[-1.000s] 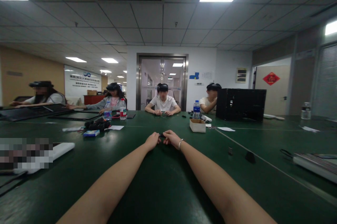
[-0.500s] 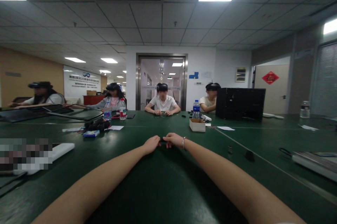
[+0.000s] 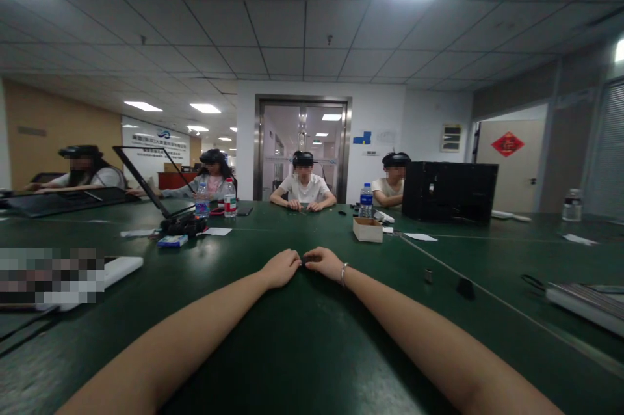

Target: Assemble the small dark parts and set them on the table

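My left hand [image 3: 281,269] is closed in a pinch just above the green table, its fingertips meeting a small dark object [image 3: 304,261]. From the other side my right hand [image 3: 325,264], with a bracelet at the wrist, has its thumb and fingers bent around the same object. The object is too small and too covered by fingers to name. A small metallic piece [image 3: 428,276] and a dark flat piece [image 3: 465,288] lie on the table to the right of my hands.
Beyond my hands sits an open cardboard box [image 3: 367,230]. Bottles, papers and a black case [image 3: 448,192] stand farther back. At left are a blue box [image 3: 172,241], a tilted black frame [image 3: 141,181] and a white device [image 3: 124,270]. Several people in headsets sit around the table.
The black frame at the left has swung from lying low to standing tilted. My right fingers have shifted slightly around the dark object, and the view has turned a little left.
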The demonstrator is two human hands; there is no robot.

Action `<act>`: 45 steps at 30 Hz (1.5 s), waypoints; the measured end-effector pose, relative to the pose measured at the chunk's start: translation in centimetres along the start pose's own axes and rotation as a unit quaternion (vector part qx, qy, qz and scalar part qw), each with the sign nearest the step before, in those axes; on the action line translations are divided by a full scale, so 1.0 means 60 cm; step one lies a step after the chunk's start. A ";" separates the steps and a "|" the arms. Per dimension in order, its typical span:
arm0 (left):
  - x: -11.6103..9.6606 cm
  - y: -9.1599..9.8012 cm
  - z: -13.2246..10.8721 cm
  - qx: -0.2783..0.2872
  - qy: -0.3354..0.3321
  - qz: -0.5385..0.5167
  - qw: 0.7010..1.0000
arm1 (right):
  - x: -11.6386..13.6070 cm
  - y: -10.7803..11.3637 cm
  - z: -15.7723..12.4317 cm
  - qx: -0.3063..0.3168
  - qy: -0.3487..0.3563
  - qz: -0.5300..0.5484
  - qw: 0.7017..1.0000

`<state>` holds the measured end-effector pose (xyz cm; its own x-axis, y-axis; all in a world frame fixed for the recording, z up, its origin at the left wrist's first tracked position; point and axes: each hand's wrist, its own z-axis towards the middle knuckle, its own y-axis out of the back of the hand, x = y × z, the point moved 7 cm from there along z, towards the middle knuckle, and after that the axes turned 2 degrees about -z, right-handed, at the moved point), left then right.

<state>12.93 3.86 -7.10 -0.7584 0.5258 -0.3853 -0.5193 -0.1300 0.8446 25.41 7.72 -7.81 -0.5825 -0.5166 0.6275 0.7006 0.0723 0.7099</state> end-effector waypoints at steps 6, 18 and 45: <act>0.008 0.004 0.001 -0.003 0.023 -0.031 0.999 | 0.016 -0.001 -0.006 -0.002 0.031 -0.074 0.997; 0.003 0.023 0.002 -0.094 -0.036 -0.105 0.989 | 0.018 0.005 -0.008 -0.034 0.014 -0.031 0.999; 0.001 0.036 0.000 -0.122 -0.033 -0.149 0.981 | 0.033 0.012 -0.018 -0.041 0.045 -0.022 0.998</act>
<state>11.78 3.63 -5.30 -0.5350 0.6228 -0.5708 -0.7994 -0.1546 0.5806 25.21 5.80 -6.42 -0.5760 -0.5930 0.5627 0.7093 -0.0203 0.7047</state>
